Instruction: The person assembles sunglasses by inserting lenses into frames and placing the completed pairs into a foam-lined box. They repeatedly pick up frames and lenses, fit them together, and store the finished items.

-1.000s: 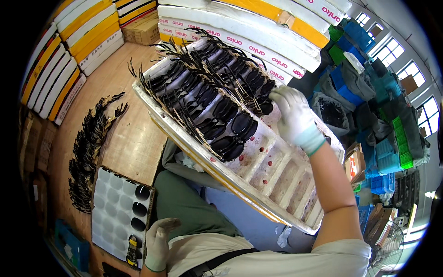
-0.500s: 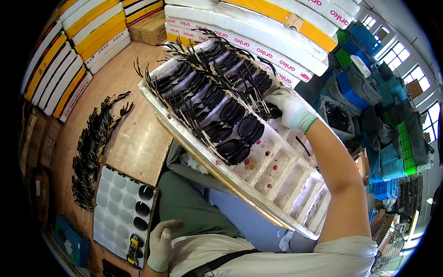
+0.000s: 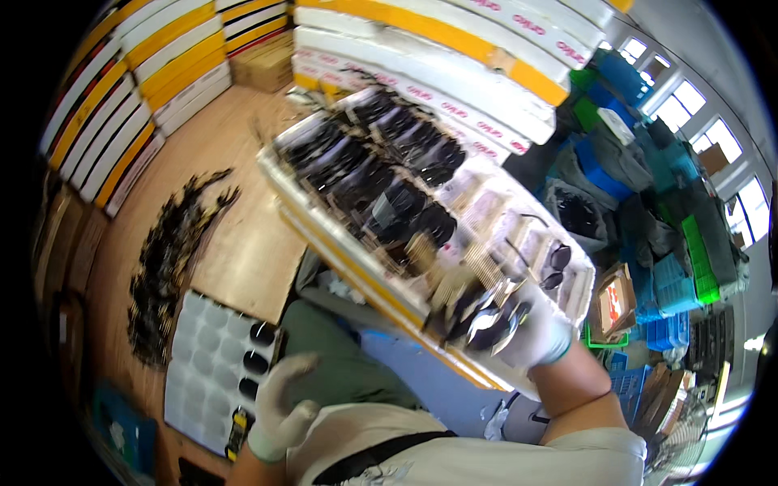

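Head view, frame blurred by motion. A long white compartmented tray (image 3: 567, 267), edged in yellow along its near side, runs diagonally from the upper centre of the frame to the lower right. Its upper half is filled with rows of dark sunglasses (image 3: 381, 174); the lower compartments are mostly bare, with one loose pair (image 3: 557, 266) lying near the right rim.

The right hand (image 3: 531, 332), in a white glove, sits at the lower end of the tray, right of centre, fingers curled around a bunch of dark sunglasses (image 3: 486, 316) held over the tray's near edge. How many pairs it grips cannot be told through the blur.

The left hand (image 3: 279, 405), also in a white glove, is at the lower left of centre, close to the person's body, fingers loosely bent; whether it holds anything cannot be told. Just beside it, at the lower left, lies a second white tray (image 3: 198, 364) with round wells, a few dark lenses (image 3: 258, 360) set along its right edge.

On the wooden desk (image 3: 243, 251) at left, a long heap of dark frames (image 3: 166, 271) stretches from mid-left downward. White and yellow boxes (image 3: 421, 36) are stacked along the top and upper left; blue and green crates (image 3: 648, 211) fill the right.
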Motion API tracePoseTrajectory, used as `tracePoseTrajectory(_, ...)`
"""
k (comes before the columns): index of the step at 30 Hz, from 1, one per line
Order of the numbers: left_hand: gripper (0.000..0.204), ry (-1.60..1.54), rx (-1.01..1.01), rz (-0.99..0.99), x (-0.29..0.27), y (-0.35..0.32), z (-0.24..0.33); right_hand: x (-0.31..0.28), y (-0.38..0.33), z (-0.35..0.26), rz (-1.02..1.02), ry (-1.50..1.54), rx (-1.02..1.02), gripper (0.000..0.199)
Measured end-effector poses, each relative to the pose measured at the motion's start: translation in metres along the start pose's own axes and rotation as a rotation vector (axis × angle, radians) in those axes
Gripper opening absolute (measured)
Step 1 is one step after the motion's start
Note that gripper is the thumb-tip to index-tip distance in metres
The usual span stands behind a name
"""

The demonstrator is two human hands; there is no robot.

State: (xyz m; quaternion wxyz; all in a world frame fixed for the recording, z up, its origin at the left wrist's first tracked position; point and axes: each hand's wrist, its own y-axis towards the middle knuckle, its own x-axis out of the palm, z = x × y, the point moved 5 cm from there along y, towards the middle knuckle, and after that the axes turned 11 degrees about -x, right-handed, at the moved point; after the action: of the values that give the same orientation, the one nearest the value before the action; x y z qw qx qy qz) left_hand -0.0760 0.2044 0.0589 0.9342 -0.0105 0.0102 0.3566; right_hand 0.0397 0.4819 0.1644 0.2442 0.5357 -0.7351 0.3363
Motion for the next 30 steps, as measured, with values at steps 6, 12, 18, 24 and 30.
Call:
tracePoseTrajectory(6, 0.119, -0.132, -0.196, -0.319, 0.003, 0.004, 0.034, 0.049, 0.007, 0.156, -0.384, -0.259, 0.162, 0.081)
tracePoseTrajectory(12, 0.06, -0.928, -0.342, 0.067, -0.034, -0.052, -0.025, 0.052, 0.044, 0.248, -0.727, -0.193, 0.505, 0.073)
tracePoseTrajectory(18, 0.038, -0.739, -0.275, 0.468, -0.069, -0.107, -0.05, 0.085, 0.042, 0.316, -0.629, -0.419, 0.442, 0.055)
tracePoseTrajectory(24, 0.074, -0.754, -0.32, 0.483, -0.079, -0.145, -0.051, 0.079, 0.043, 0.34, -0.545, -0.396, 0.492, 0.041)
tracePoseTrajectory(30, 0.078, -0.905, -0.331, 0.491, -0.076, -0.151, -0.055, 0.07, 0.047, 0.339, -0.606, -0.401, 0.562, 0.025)
